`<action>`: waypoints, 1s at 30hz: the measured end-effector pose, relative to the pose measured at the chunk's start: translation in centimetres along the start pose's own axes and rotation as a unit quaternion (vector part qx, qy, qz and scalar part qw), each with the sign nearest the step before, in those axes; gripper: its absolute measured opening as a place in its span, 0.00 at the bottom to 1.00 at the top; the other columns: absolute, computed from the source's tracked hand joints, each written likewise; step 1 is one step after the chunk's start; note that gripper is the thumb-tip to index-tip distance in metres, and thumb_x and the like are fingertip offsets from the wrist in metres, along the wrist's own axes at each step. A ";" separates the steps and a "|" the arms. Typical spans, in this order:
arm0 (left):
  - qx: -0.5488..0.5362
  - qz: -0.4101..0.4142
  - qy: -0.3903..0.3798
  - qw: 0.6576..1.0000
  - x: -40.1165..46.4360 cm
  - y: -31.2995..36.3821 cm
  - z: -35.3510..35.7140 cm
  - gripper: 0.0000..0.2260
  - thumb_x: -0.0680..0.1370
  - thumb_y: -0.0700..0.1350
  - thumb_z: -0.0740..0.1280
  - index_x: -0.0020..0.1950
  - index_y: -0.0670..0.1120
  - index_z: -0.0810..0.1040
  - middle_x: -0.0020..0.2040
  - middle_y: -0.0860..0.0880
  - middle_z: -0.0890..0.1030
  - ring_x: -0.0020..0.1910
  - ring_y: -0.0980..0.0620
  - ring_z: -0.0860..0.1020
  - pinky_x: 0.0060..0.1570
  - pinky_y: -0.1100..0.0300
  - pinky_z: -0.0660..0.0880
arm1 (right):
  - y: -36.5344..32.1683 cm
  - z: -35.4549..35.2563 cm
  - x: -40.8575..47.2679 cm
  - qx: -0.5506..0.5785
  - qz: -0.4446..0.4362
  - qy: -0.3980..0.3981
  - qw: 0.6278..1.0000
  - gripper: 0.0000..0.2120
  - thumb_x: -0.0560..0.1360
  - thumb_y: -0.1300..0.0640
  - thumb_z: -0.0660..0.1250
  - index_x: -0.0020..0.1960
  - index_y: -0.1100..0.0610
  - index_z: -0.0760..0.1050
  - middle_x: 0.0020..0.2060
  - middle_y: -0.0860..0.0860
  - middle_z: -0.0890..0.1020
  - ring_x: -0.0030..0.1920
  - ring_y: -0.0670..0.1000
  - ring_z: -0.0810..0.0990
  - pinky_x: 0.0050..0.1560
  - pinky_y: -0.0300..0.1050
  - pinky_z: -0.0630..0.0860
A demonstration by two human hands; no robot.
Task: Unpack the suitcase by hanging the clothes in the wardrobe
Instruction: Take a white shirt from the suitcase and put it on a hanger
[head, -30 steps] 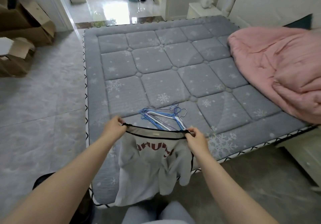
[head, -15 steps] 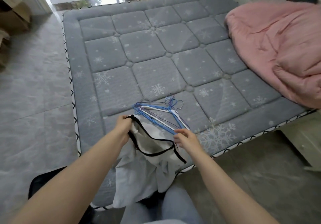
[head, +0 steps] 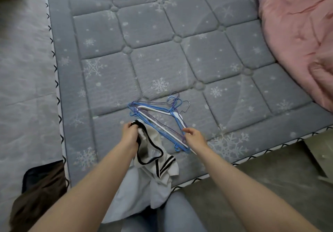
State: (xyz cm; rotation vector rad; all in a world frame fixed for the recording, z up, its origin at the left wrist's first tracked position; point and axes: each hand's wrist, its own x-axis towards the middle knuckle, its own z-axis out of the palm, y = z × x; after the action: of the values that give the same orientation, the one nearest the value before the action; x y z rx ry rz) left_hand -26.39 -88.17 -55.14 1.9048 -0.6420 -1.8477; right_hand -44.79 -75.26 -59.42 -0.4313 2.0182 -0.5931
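Early days — left hand (head: 130, 132) grips the white shirt (head: 155, 161), unhung; right hand (head: 193, 137) pinches a hanger from the pile (head: 158, 116) beside it.

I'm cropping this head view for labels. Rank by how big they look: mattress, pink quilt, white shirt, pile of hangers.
1. mattress
2. pink quilt, partly cut off by the frame
3. white shirt
4. pile of hangers, nearly the shirt's span; the shirt lies nearer the camera
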 end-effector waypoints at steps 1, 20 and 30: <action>-0.017 -0.002 -0.002 1.000 0.6 -0.2 0.4 0.09 0.79 0.34 0.61 0.44 0.47 0.71 0.34 0.43 0.72 0.31 0.48 0.69 0.35 0.57 0.68 | 0.4 -0.1 1.4 -0.025 -0.001 -0.009 1.000 0.17 0.74 0.59 0.62 0.61 0.54 0.80 0.49 0.52 0.83 0.52 0.53 0.80 0.60 0.47 0.73; -0.150 -0.070 0.034 0.986 6.1 -4.0 2.1 0.15 0.78 0.41 0.65 0.65 0.45 0.77 0.57 0.40 0.83 0.55 0.42 0.82 0.49 0.51 0.79 | 3.3 1.9 14.7 -0.258 0.044 -0.103 0.960 0.17 0.75 0.65 0.63 0.62 0.69 0.73 0.64 0.64 0.72 0.61 0.61 0.75 0.56 0.43 0.72; -0.160 -0.065 0.028 0.985 5.7 -3.2 1.3 0.13 0.79 0.40 0.65 0.63 0.43 0.78 0.55 0.38 0.82 0.48 0.43 0.82 0.50 0.51 0.79 | 2.9 1.9 15.6 -0.233 -0.009 -0.056 0.971 0.17 0.76 0.65 0.61 0.64 0.63 0.75 0.61 0.62 0.79 0.62 0.61 0.76 0.58 0.45 0.70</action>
State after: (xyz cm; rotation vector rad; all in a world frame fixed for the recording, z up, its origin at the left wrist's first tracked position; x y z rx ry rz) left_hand -27.43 -88.89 -61.62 1.8112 -0.1905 -1.8383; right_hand -50.84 -81.50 -72.84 -0.7447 2.0391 -0.0919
